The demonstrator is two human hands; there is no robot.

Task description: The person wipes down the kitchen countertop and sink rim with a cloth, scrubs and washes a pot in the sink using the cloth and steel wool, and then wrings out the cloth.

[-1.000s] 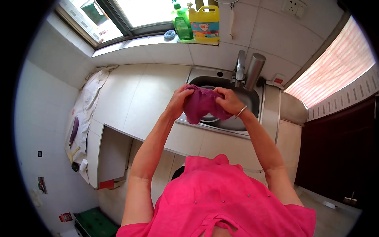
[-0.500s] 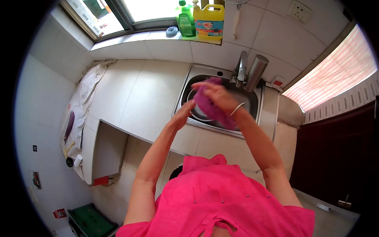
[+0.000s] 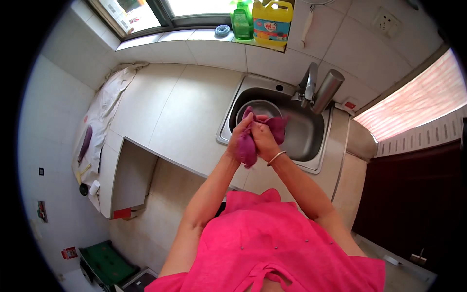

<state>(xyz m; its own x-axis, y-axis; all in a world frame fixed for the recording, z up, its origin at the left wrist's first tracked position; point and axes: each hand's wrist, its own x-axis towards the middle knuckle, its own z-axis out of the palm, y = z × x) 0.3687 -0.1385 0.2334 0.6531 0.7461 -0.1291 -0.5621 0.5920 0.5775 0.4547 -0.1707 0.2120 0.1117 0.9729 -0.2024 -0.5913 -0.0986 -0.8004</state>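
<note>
A bunched purple cloth [image 3: 247, 148] is gripped by both my hands above the near left edge of the sink [image 3: 318, 163]. My left hand [image 3: 238, 138] is closed round its left part, and a loose end hangs below the fingers. My right hand [image 3: 263, 140], with a pale bangle at the wrist, is wrapped round the cloth close beside the left one. Another end of the cloth sticks out to the right. Behind the hands, a round metal bowl [image 3: 265, 105] sits in the sink, partly hidden by them.
A faucet [image 3: 309, 82] and a steel cylinder [image 3: 329, 90] stand behind the sink. On the sill are a green bottle [image 3: 242, 22], a yellow jug [image 3: 272, 24] and a blue scrubber [image 3: 222, 30]. An eggplant [image 3: 85, 142] lies on a white cloth at the left.
The right hand has come down from the top of the spread cloth, and both hands now clench it, bunched together. The view has shifted slightly.
</note>
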